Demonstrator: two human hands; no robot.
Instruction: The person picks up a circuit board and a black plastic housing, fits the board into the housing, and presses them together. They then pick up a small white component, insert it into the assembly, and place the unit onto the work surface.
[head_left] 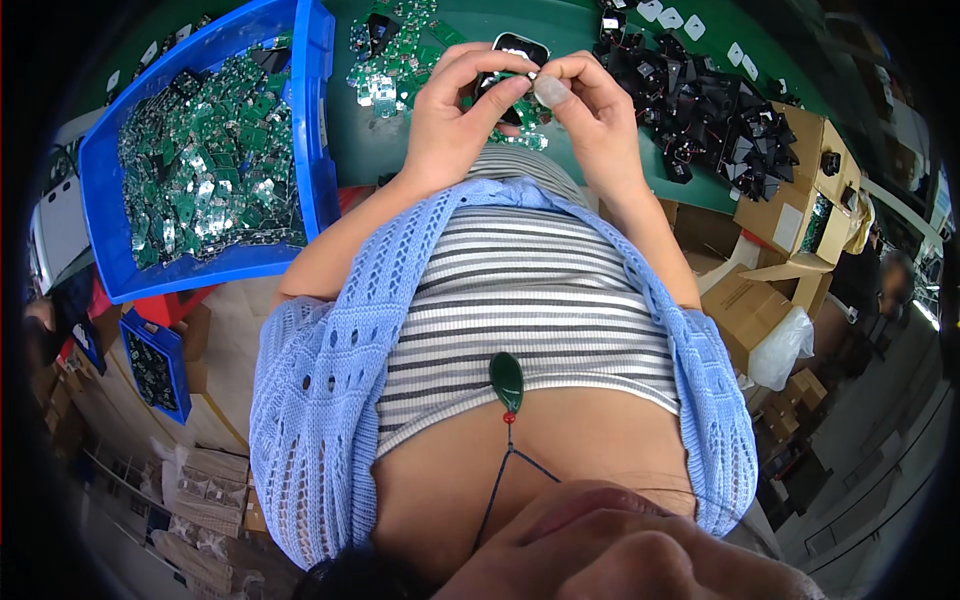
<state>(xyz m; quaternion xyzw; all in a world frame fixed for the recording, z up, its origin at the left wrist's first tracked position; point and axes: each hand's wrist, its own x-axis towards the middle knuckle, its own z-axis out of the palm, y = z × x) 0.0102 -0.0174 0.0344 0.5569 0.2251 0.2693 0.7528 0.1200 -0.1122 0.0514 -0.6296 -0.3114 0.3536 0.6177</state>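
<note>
My left hand (452,112) and my right hand (597,110) meet over the green table, fingertips pinched together. Something small and pale shows between them, too small and covered to name. Both thumbs point toward each other at that spot. Just behind the fingers lies a black, rounded object with a light rim (521,46), partly hidden by my left hand. Small green circuit boards (385,85) are strewn to the left of my hands, and a few more lie beneath them.
A blue bin (318,130) heaped with green circuit boards (215,160) stands at the left. Black plastic housings (715,110) pile up on the right of the table (590,165), with white pieces (693,27) behind. Cardboard boxes (800,165) sit off the right edge.
</note>
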